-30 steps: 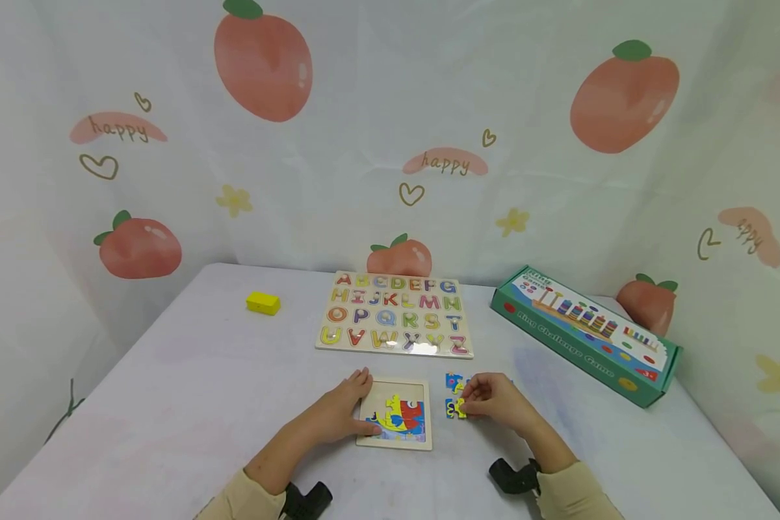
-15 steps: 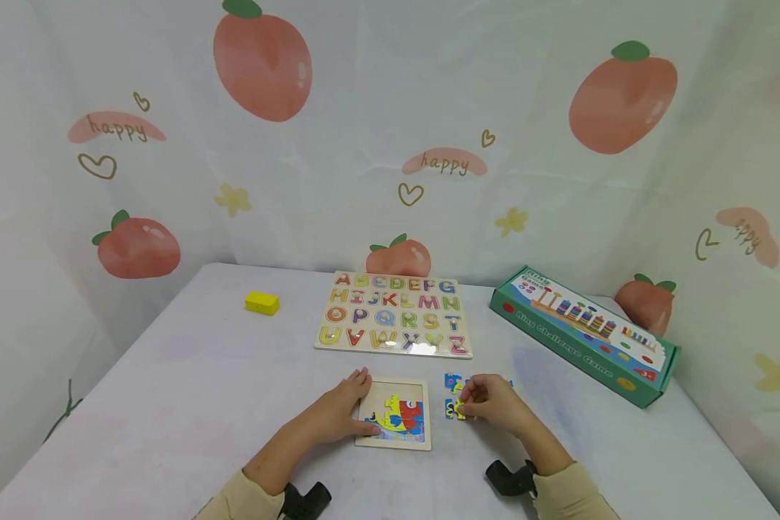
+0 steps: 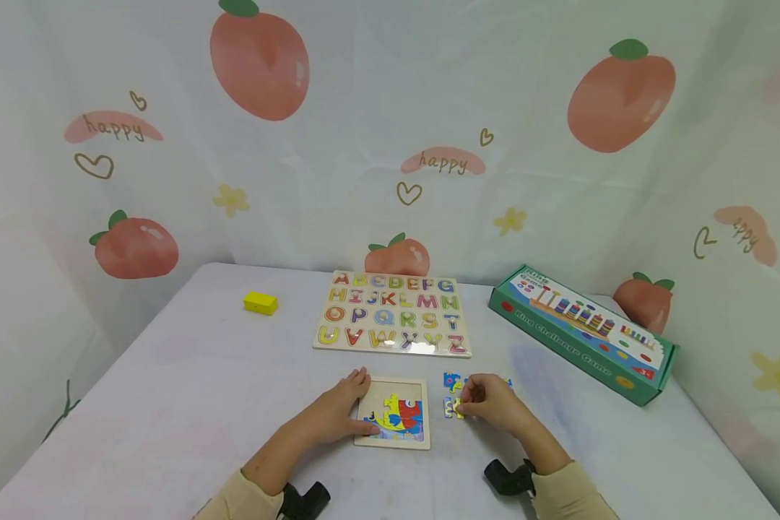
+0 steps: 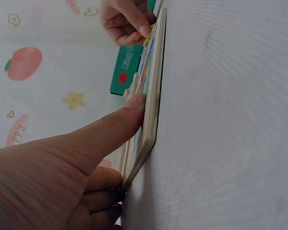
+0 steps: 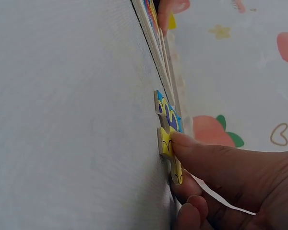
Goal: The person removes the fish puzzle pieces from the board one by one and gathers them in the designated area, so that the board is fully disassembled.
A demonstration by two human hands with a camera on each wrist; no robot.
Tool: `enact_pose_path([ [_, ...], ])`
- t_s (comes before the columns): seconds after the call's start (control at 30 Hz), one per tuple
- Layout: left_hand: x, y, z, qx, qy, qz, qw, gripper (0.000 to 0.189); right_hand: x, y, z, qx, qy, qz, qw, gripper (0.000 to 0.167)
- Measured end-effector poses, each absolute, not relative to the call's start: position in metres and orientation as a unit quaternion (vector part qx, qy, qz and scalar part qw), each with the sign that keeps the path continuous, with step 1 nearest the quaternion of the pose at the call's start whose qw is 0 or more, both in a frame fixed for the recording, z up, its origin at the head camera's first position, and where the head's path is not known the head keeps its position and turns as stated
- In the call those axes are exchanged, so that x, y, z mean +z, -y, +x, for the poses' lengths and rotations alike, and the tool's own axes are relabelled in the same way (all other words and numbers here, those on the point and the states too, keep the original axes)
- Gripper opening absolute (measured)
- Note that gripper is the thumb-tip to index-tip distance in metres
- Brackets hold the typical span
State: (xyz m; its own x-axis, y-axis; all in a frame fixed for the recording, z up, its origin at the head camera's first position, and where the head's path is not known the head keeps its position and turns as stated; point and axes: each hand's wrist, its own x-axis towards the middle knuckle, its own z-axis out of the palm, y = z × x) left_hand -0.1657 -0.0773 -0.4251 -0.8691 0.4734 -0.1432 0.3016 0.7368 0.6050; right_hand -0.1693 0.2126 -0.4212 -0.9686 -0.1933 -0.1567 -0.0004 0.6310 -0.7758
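A wooden puzzle tray (image 3: pixel 393 444), partly filled with a red, yellow and blue picture, lies flat on the table. My left hand (image 3: pixel 338 410) holds its left side; in the left wrist view the thumb (image 4: pixel 113 127) rests on the picture and the other fingers meet the tray's edge. Right of the tray, my right hand (image 3: pixel 494 402) pinches a yellow jigsaw piece (image 5: pixel 166 143) by thumb and fingers. Against that piece sits a blue and yellow jigsaw piece (image 5: pixel 165 109). Behind them lies another blue piece (image 3: pixel 451 381); further pieces are partly hidden by the right hand.
An alphabet board (image 3: pixel 392 314) lies behind the tray. At the back right stands a green game box (image 3: pixel 583 336), angled. A yellow block (image 3: pixel 261 303) sits at the back left. A printed curtain (image 3: pixel 338 144) hangs behind the white table (image 3: pixel 188 404).
Both hands stay almost in place. The jigsaw piece beside the right fingertips now looks paler, as if its surface catches the light. The whole head view has shifted slightly.
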Motion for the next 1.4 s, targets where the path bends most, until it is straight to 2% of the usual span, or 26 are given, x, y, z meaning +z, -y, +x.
enact_pose_path([
  [0.53, -0.422, 0.077, -0.164, 0.293, -0.922, 0.206, 0.145, 0.089, -0.419, -0.209, -0.168, -0.405, -0.906, -0.055, 0.107, 0.018],
  [1.1, -0.425, 0.078, -0.165, 0.302, -0.918, 0.207, 0.152, 0.09, -0.418, -0.212, -0.171, -0.405, -0.902, -0.097, 0.112, 0.02],
  [1.4, -0.423, 0.076, -0.165, 0.301, -0.918, 0.203, 0.159, 0.09, -0.412, -0.185, -0.179, -0.402, -0.895, -0.142, 0.133, 0.021],
])
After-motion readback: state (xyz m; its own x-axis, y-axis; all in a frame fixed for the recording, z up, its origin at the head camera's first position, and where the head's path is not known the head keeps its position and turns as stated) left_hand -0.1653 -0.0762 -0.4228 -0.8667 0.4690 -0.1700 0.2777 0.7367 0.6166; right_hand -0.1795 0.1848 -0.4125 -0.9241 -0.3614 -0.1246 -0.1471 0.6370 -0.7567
